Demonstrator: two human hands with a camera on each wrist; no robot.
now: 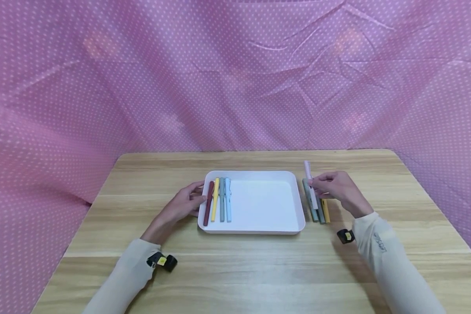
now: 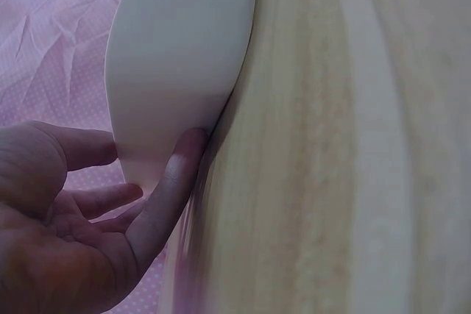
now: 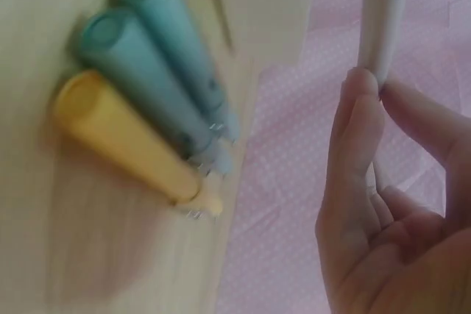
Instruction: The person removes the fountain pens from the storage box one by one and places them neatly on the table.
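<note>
Pink pen [image 1: 309, 181] is pinched in the right hand [image 1: 335, 189], lifted just right of the white tray [image 1: 259, 226], long axis running near-to-far. Tray lies leftward; left hand [image 1: 182, 207], fingers relaxed, touches its left rim beside four pens [image 1: 218, 200].

We see a staged recording booth: a pink dotted cloth [image 1: 235, 74] walls in our wooden table [image 1: 259, 266].

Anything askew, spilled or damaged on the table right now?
Nothing stands out. Four pens lie side by side, in line, at the left end of the white tray. Three more pens lie together on the table right of it. The right hand pinches a pale pink pen; the left hand touches the tray's edge.
</note>
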